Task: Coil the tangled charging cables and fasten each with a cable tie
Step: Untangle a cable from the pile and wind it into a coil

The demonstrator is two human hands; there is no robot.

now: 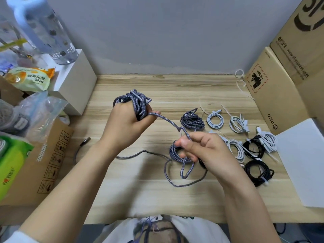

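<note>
My left hand (130, 120) grips a coil of grey braided cable (138, 102) wound round its fingers, held above the wooden table (140, 195). A taut strand (168, 120) runs from that coil down to my right hand (201, 148), which pinches it between thumb and fingers. Under my right hand lies another grey braided bundle (175, 152) with loose loops (184, 171) trailing over the table. One cable end with a USB plug (85, 140) lies at the left.
Coiled, tied cables lie at the right: a grey coil (192, 121), white coils (215, 120) (239, 122) and black coils (259, 172). Loose white cable ties (241, 85) sit by the cardboard boxes (273, 88). A white sheet (305, 162) is at the right edge; boxes, bags and a bottle (45, 30) crowd the left.
</note>
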